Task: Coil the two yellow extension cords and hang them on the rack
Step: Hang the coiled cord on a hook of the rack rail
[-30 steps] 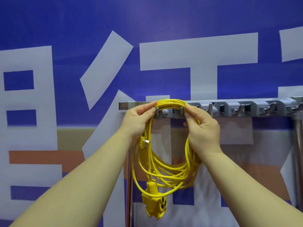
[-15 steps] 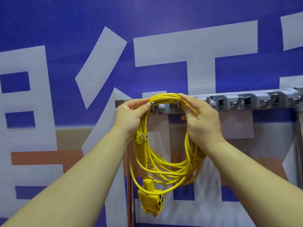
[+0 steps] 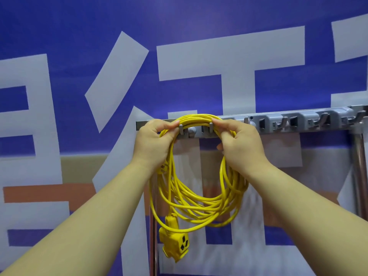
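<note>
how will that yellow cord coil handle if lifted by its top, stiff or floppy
Probably floppy: the yellow cord coil sags in loose uneven loops below the left hand and right hand gripping its top. Likely bottom-heavy, since the chunky socket block dangles lowest and may swing. Loops could slip apart; no tie is visible.

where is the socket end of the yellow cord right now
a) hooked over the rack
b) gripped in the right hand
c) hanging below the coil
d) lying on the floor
C: the socket end dangles free under the coiled yellow cord, while the left hand and right hand grip only the top of the coil up at the rack.
</note>
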